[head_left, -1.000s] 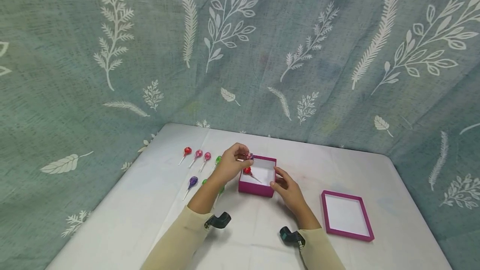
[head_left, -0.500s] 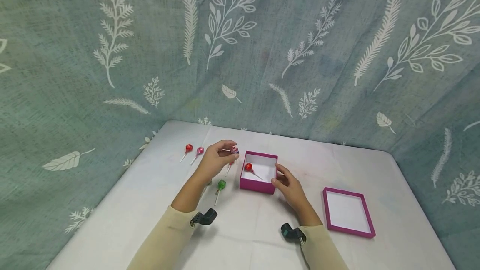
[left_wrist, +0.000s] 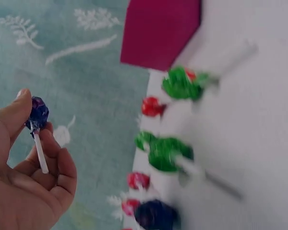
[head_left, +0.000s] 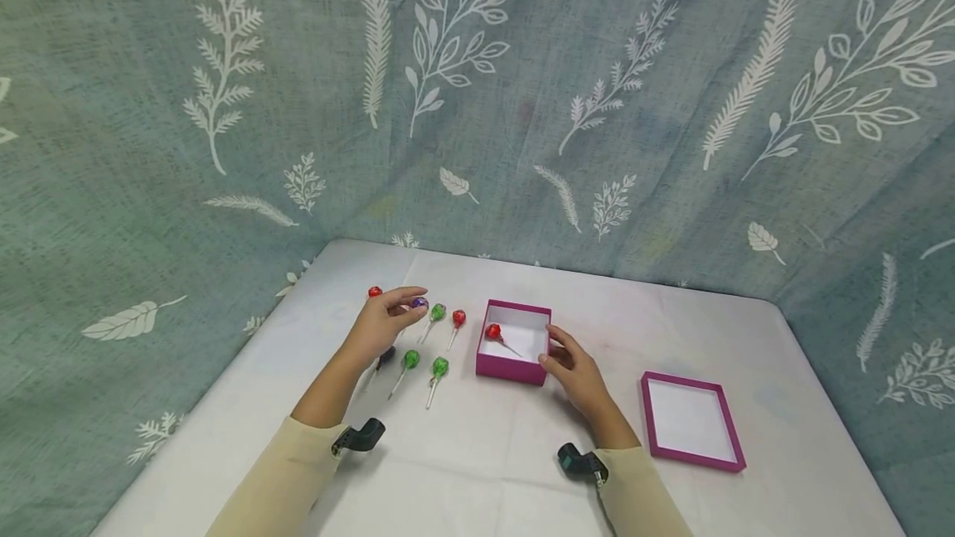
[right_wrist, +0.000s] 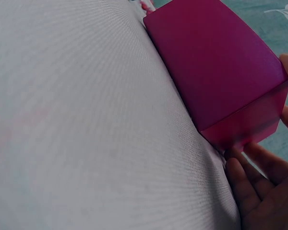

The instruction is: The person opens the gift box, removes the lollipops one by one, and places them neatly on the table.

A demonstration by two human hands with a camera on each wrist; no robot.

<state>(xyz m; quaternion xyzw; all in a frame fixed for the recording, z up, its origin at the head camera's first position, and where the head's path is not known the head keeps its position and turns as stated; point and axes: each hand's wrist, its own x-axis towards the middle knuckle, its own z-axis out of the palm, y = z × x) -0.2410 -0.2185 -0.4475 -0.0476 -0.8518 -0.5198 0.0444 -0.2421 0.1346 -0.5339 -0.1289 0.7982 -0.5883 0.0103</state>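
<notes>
In the head view my left hand (head_left: 376, 326) is raised over the left part of the table, thumb and fingers pinching a purple lollipop (left_wrist: 38, 113) near its wrapped head. Its white stick hangs down across the palm in the left wrist view. My right hand (head_left: 578, 375) lies against the right side of an open magenta box (head_left: 511, 370), its fingertips touching the wall and rim near the front corner. A red lollipop (head_left: 493, 331) lies inside that box on the white bottom.
Left of the box lie several lollipops, among them a red one (head_left: 458, 318), a green one (head_left: 440, 367), another green one (head_left: 411, 360) and a dark one (head_left: 386, 355) partly behind the left hand. The magenta lid (head_left: 733, 437) lies at the right.
My left hand has moved left from over the box, carrying the purple lollipop, and uncovered lollipops left of the box. My right hand stays at the box. The red lollipop in it has not moved.
</notes>
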